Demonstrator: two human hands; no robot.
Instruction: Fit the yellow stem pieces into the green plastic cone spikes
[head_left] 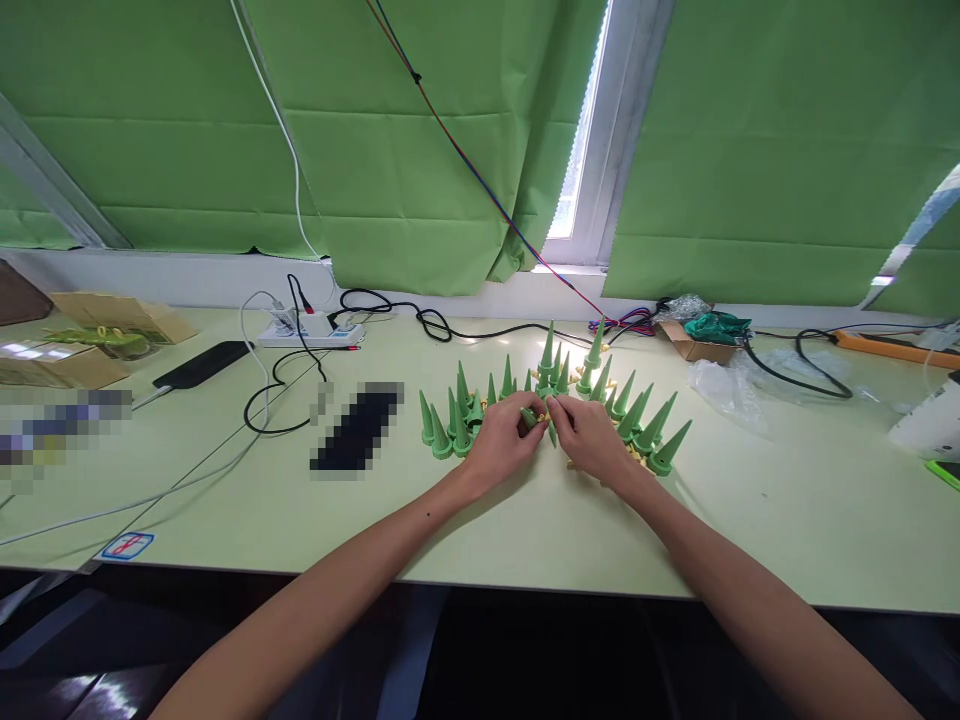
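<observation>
At the far left of the desk (787, 520), an opened cardboard box (154, 318) is seen, with a pixelated patch (64, 425) in front of it. A flat black object (204, 364) is placed farther to the right, and a blue-edged label (127, 545) is fixed near the front edge. Beneath the green curtains (420, 150), a white power strip (309, 336) is set against the wall, and a looped black cable (281, 431) is trailed forward from it. A dark oblong (358, 428), obscured by pixelation, is situated between the cable and the work area. Next, a cluster of green spikes (440, 438) is stood points upward beside the left hand (504, 438). The fingers of this hand are curled about one green spike (529, 418), held just above the desk. The right hand (589, 432) is brought close to it, with thumb and fingers drawn narrowly together; whether a part is pinched there cannot be told. Behind the two hands, taller spikes (547, 352) are stood upright. To the right, further spikes (670, 449) are tilted rightward, with small yellow fittings (638, 456) lying among their bases. Beyond these, a small carton (697, 345) topped by a dark green bag (716, 327), crumpled clear plastic (724, 393), an orange bar (892, 350) and, at the right edge, a white object (926, 418) are shown.
</observation>
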